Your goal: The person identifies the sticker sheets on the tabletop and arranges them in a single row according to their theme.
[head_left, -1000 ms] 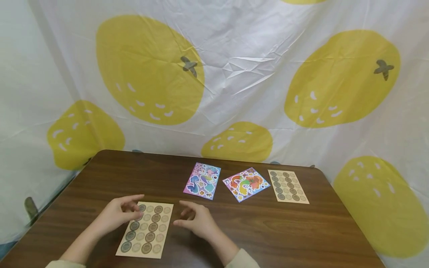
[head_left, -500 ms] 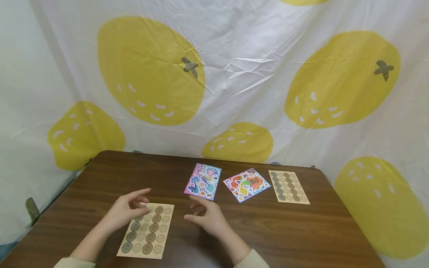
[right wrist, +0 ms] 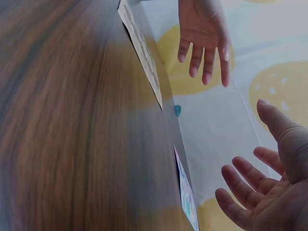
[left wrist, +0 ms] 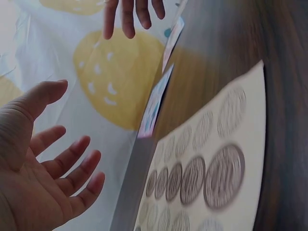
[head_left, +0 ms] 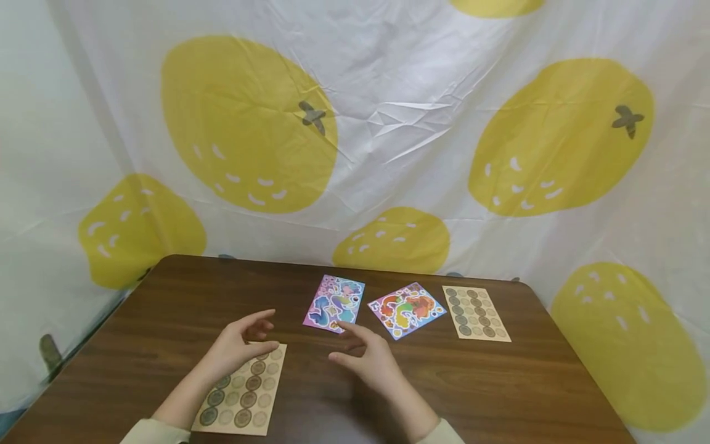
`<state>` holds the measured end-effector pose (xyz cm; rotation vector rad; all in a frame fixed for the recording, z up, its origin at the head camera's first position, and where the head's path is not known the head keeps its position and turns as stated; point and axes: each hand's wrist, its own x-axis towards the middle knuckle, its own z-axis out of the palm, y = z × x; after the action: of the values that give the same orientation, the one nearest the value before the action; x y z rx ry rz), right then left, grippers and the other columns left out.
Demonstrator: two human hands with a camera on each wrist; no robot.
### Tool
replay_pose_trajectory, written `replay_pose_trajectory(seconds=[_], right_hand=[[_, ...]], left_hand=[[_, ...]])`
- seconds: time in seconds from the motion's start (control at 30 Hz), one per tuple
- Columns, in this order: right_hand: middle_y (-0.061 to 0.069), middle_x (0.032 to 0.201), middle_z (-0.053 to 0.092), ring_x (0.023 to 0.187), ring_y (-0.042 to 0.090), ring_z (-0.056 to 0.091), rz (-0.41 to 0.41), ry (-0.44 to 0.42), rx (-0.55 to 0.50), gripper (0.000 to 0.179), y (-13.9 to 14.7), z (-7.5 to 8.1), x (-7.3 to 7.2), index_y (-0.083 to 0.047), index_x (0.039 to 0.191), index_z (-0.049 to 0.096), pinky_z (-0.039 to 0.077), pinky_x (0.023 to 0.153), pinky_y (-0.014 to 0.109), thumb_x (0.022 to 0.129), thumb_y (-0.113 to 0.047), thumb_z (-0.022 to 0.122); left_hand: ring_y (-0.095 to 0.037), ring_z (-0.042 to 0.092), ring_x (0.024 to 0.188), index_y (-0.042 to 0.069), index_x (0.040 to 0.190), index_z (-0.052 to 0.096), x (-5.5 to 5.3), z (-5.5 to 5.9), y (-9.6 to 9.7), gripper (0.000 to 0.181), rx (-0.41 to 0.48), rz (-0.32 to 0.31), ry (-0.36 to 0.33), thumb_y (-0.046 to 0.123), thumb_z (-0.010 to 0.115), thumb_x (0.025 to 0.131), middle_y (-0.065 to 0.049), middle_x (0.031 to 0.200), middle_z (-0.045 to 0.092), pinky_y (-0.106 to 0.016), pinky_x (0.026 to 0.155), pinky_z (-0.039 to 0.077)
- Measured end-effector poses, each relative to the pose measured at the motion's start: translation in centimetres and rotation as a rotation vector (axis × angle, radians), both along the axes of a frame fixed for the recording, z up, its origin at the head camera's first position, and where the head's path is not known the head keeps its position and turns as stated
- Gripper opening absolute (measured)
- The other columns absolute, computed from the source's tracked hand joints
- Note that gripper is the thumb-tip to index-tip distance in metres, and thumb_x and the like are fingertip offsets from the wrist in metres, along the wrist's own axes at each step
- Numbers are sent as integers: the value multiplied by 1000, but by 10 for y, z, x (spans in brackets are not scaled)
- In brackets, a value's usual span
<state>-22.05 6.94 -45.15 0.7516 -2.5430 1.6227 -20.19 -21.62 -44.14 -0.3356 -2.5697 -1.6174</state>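
Over the upper part of a beige sheet of round seal stickers hovers my left hand, with nothing in its fingers. Its fingers look loosely bent and spread in the left wrist view, thumb apart. My right hand floats above the table, its fingertips just in front of a pink-and-blue mermaid sticker sheet and overlapping its lower edge from the head view. That hand is also bare, with relaxed fingers. The two palms face each other, a gap between them.
To the right lie a mermaid sticker sheet with orange and green figures and a second beige sheet of round stickers. Everything rests on a dark brown wooden table. A white cloth with yellow fruit prints hangs behind it.
Both hands have moved to the right: the left further over the near beige sheet, the right away from that sheet toward the pink-and-blue one. The sheets lie where they were.
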Motion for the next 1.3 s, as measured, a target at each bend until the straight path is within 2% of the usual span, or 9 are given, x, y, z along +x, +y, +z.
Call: replay_pose_trajectory(seconds=[0.07, 0.33, 0.47, 0.67, 0.77, 0.87, 1.07, 1.3], right_hand=[[15, 110, 65, 92, 28, 65, -2, 2, -8, 58, 5, 0, -1, -9, 131, 58, 54, 80, 42, 79, -24, 79], [15, 111, 64, 93, 29, 64, -38, 19, -1, 56, 24, 4, -3, -10, 130, 59, 53, 81, 42, 80, -25, 79], [15, 112, 65, 94, 29, 64, -87, 4, -3, 55, 34, 8, -4, -13, 129, 60, 52, 81, 42, 79, -24, 79], [9, 111, 65, 96, 28, 63, -152, -1, -26, 54, 47, 14, -6, -14, 128, 62, 51, 82, 48, 77, -20, 81], [7, 112, 66, 95, 27, 63, -176, -2, -46, 53, 54, 16, -7, -13, 127, 62, 51, 80, 46, 77, -18, 81], [6, 113, 65, 90, 26, 63, -199, -32, -59, 55, 63, 18, -7, -13, 128, 62, 53, 76, 39, 77, -16, 81], [12, 115, 63, 84, 24, 65, -229, -55, -48, 56, 80, 20, -8, -13, 130, 60, 54, 71, 31, 78, -17, 80], [12, 109, 65, 90, 25, 65, -264, -19, -47, 54, 101, 19, -11, -9, 128, 60, 54, 75, 30, 79, -14, 79]], left_hand=[[-30, 58, 98, 1, 135, 52, -1, 1, 6, 61, 6, -7, 14, 17, 77, 81, -17, 113, 61, -35, 77, 50], [-28, 55, 103, 5, 136, 52, -10, 2, 28, 62, 33, 7, 3, 18, 78, 81, -16, 117, 60, -37, 82, 49], [-27, 55, 104, 6, 136, 52, -14, 2, 43, 63, 56, 10, -9, 18, 78, 80, -14, 118, 60, -39, 84, 47], [-29, 55, 104, 7, 135, 54, -19, 1, 62, 61, 103, 12, -23, 14, 78, 80, -12, 116, 60, -39, 84, 49], [-33, 55, 105, 6, 134, 54, -22, -1, 70, 60, 140, 5, -21, 12, 78, 79, -13, 115, 60, -39, 82, 50], [-35, 55, 105, 5, 134, 55, -24, -4, 78, 60, 174, -2, -21, 12, 79, 79, -12, 115, 60, -36, 80, 52], [-36, 56, 102, 2, 133, 54, -27, -6, 92, 61, 203, -25, -13, 10, 79, 78, -15, 115, 59, -32, 75, 51], [-42, 56, 103, -1, 134, 52, -31, -5, 109, 62, 223, -70, 28, 6, 77, 78, -20, 115, 59, -40, 81, 53]])
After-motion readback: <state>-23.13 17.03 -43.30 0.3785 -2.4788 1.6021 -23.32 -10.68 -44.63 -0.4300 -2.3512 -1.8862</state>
